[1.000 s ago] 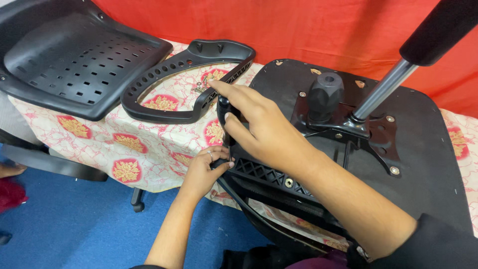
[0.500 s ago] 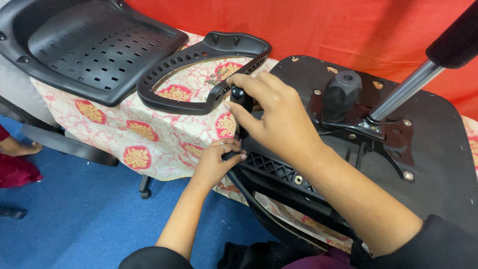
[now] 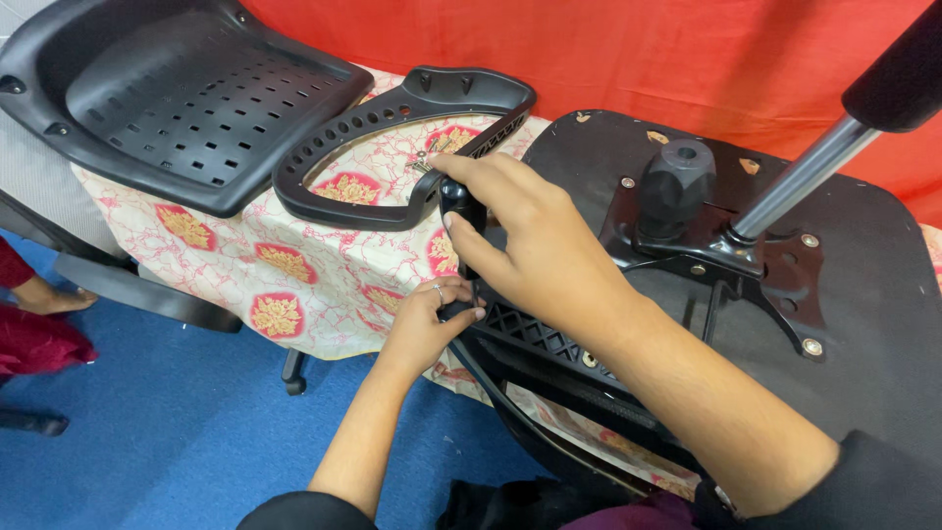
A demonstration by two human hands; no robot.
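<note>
My right hand (image 3: 530,240) is closed around the black handle of a screwdriver (image 3: 459,211), held upright over the front edge of an upturned black chair seat (image 3: 883,324). My left hand (image 3: 427,324) sits just below, fingers pinched at the tool's lower end against the seat's ribbed black edge (image 3: 535,334). The tool's tip and whatever it meets are hidden by my fingers. A metal mechanism plate (image 3: 726,250) with a black knob (image 3: 677,182) and a chrome lever (image 3: 800,182) is bolted on the seat's underside.
A black armrest loop (image 3: 392,147) and a perforated black backrest shell (image 3: 167,98) lie on the floral tablecloth (image 3: 314,275). A red curtain (image 3: 638,49) hangs behind. Blue floor (image 3: 147,422) lies below; another person's foot (image 3: 49,299) and red garment show at far left.
The view has shifted slightly, so objects appear lower and further right. Both hands stay at the screwdriver on the seat edge; my left fingers have closed in nearer the tool's lower end.
</note>
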